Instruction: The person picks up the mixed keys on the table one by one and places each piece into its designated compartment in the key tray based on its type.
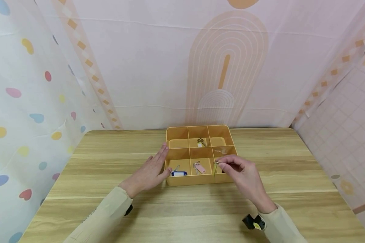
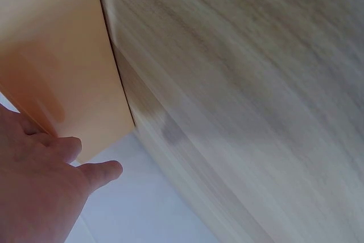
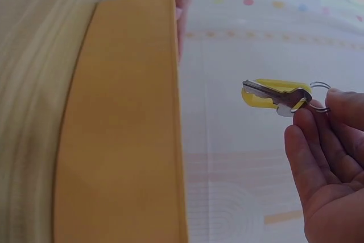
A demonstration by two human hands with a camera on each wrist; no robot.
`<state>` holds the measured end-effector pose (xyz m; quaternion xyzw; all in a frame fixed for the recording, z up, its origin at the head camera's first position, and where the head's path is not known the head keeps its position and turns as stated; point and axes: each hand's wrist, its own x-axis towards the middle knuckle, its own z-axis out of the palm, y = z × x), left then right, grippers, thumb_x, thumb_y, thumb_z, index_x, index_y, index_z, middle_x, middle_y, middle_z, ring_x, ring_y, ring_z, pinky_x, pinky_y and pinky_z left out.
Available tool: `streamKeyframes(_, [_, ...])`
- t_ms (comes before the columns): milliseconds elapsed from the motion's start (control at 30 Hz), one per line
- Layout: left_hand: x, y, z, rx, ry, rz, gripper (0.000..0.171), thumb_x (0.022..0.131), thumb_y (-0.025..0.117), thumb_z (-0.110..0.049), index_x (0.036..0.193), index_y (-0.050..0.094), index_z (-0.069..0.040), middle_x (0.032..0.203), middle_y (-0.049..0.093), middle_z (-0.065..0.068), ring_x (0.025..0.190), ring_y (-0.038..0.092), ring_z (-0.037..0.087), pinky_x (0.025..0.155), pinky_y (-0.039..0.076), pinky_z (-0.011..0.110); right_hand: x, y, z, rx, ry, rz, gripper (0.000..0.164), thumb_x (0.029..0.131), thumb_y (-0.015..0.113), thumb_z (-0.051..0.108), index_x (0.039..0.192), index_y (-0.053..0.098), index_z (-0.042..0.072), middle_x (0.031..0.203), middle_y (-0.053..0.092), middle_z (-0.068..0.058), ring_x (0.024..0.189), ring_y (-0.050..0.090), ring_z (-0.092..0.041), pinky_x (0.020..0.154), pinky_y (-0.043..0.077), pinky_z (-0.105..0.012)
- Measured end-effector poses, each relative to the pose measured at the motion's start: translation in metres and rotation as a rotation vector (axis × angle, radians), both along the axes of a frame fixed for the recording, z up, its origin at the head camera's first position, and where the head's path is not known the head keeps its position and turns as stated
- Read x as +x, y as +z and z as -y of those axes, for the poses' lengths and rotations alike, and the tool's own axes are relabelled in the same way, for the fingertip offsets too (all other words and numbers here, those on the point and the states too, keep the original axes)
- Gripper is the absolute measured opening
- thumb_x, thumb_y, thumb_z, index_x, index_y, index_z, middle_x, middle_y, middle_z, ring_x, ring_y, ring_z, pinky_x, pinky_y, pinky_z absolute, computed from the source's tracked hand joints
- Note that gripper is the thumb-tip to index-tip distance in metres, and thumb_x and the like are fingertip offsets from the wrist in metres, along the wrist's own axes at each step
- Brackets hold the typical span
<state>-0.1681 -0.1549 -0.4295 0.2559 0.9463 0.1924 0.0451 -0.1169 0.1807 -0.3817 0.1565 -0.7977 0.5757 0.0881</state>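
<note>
An orange divided box (image 1: 200,181) stands on the table, with two rows of three compartments. My right hand (image 1: 246,177) pinches the ring of a key (image 3: 272,92) with a yellow tag (image 3: 259,102), which hangs over the front right part of the box. My left hand (image 1: 147,175), fingers extended, touches the box's left side. A blue-tagged key (image 1: 178,173) lies in the front left compartment, and a pink-tagged key (image 1: 200,168) in the front middle. Another key with a pale tag (image 1: 200,144) is in the back middle. My right hand partly hides the front right compartment.
The box sits toward the back of a wood-grain table (image 1: 115,152). Behind it hangs a patterned cloth (image 1: 152,67), with more cloth at both sides. A black wrist device (image 1: 253,222) is at my right cuff.
</note>
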Motion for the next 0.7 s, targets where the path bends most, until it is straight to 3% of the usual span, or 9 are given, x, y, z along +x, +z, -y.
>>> streamKeyframes(133, [0.0, 0.0, 0.0, -0.009, 0.002, -0.002, 0.079, 0.111, 0.043, -0.042, 0.164, 0.004, 0.002, 0.173, -0.004, 0.013, 0.159, 0.007, 0.029, 0.123, 0.02, 0.062, -0.005, 0.008, 0.001, -0.026, -0.007, -0.037, 0.009, 0.099, 0.073, 0.014, 0.101, 0.077, 0.007, 0.103, 0.076, -0.006, 0.086, 0.068, -0.018, 0.074, 0.057, -0.022])
streamKeyframes(367, [0.0, 0.001, -0.001, -0.009, 0.001, 0.002, 0.079, 0.111, 0.042, -0.043, 0.164, 0.003, 0.001, 0.173, -0.005, 0.012, 0.159, 0.005, 0.028, 0.124, 0.019, 0.062, -0.016, 0.024, -0.002, -0.097, -0.026, -0.055, 0.01, 0.098, 0.073, 0.011, 0.1, 0.077, 0.001, 0.101, 0.076, -0.008, 0.077, 0.065, -0.015, 0.062, 0.055, -0.022])
streamKeyframes(533, [0.0, 0.0, -0.001, -0.008, -0.002, -0.001, 0.079, 0.111, 0.042, -0.042, 0.164, 0.004, 0.002, 0.173, -0.005, 0.013, 0.159, 0.005, 0.028, 0.123, 0.019, 0.062, -0.024, 0.034, -0.004, -0.088, -0.053, -0.094, 0.012, 0.098, 0.073, 0.01, 0.101, 0.077, 0.0, 0.102, 0.077, -0.012, 0.074, 0.062, -0.015, 0.057, 0.048, -0.019])
streamKeyframes(700, [0.0, 0.0, -0.001, 0.0, -0.003, -0.006, 0.079, 0.111, 0.043, -0.042, 0.164, 0.004, 0.002, 0.173, -0.003, 0.014, 0.159, 0.007, 0.029, 0.123, 0.019, 0.064, -0.034, 0.042, -0.004, -0.064, -0.075, -0.105, 0.012, 0.098, 0.073, 0.014, 0.101, 0.078, 0.003, 0.104, 0.078, -0.009, 0.082, 0.067, -0.019, 0.066, 0.052, -0.019])
